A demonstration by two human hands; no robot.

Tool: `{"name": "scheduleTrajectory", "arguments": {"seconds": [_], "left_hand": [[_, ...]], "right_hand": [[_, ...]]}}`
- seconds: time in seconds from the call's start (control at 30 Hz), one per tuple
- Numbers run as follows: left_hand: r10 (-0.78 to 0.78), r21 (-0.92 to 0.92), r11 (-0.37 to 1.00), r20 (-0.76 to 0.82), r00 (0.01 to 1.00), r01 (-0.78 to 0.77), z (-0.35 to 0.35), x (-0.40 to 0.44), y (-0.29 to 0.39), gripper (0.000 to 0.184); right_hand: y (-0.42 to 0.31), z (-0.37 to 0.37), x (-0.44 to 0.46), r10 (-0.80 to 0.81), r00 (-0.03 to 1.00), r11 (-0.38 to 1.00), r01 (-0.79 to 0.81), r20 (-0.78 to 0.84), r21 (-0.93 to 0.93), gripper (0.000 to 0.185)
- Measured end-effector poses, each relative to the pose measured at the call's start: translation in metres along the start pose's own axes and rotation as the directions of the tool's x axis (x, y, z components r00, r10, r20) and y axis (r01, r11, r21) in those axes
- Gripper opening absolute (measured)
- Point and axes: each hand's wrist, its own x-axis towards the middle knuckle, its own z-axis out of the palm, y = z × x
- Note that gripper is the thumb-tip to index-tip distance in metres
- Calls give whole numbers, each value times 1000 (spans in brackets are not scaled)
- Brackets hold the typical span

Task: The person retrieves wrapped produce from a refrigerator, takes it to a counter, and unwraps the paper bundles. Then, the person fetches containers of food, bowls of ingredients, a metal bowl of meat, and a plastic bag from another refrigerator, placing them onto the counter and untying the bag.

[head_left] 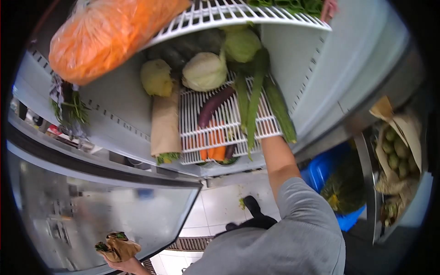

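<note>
At the lower left, my left hand (124, 266) is closed around a brown paper wrap (123, 250) with leafy greens sticking out of its end. My right arm (278, 165) reaches into the fridge beneath the wire shelf (192, 143). Only bits of my right hand (265, 120) show through the wires, so its fingers are hidden. Above it on the shelf lie long green vegetables (277, 106) and a purple eggplant (215, 104). Carrots (215, 145) show on the level below. A paper roll of greens (166, 120) lies at the shelf's left side.
A bag of shredded orange vegetable (103, 43) overhangs the upper shelf (206, 17). Cabbages (205, 72) sit at the back. The open fridge door (160, 206) stands on the left. On the right are a blue crate (318, 168) and a box of green produce (398, 153).
</note>
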Motion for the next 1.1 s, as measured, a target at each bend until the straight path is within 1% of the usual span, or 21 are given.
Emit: {"name": "scheduleTrajectory", "arguments": {"seconds": [0.03, 0.13, 0.17, 0.3, 0.37, 0.43, 0.5, 0.77, 0.87, 0.9, 1.0, 1.1], "left_hand": [[-46, -61, 997, 37, 998, 48, -7, 3, 12, 72], [-140, -57, 988, 99, 985, 146, -9, -1, 9, 73], [-159, -89, 982, 106, 982, 168, -15, 5, 24, 74], [-179, -44, 982, 114, 977, 185, -14, 7, 28, 76], [-158, -39, 986, 116, 981, 164, -12, 4, 23, 78], [-217, 37, 976, 139, 966, 214, -12, 4, 25, 80], [-247, 71, 968, 135, 960, 239, -11, 1, 26, 81], [-129, 55, 991, 70, 989, 125, -8, 3, 24, 78], [-253, -226, 939, 61, 965, 261, 0, 3, 31, 78], [-168, -64, 983, 38, 985, 170, -3, 4, 29, 78], [-125, -72, 989, 21, 992, 126, -3, 3, 26, 78], [-248, 44, 968, 12, 969, 247, -6, 4, 39, 80]], "right_hand": [[-4, 2, 20, 24, 1000, 1000, -24, 1, 2, 34], [-8, 10, 73, 81, 996, 997, -81, 35, 8, 34], [-7, 17, 85, 107, 993, 994, -108, 52, 9, 35], [-6, 33, 100, 144, 985, 989, -146, 98, 15, 36], [-2, 38, 96, 144, 985, 989, -146, 97, 14, 36], [-2, 40, 87, 138, 986, 990, -141, 93, 28, 37], [-2, 41, 77, 136, 987, 989, -140, 87, 38, 37], [-7, 34, 0, 127, 990, 983, -133, 55, 126, 39], [-10, 31, -38, 115, 993, 980, -120, 41, 157, 40], [-12, 32, -50, 106, 994, 979, -111, 37, 170, 40], [-13, 28, -78, 98, 994, 978, -103, 41, 180, 41], [-13, 24, -91, 94, 995, 978, -101, 43, 180, 42]]}}
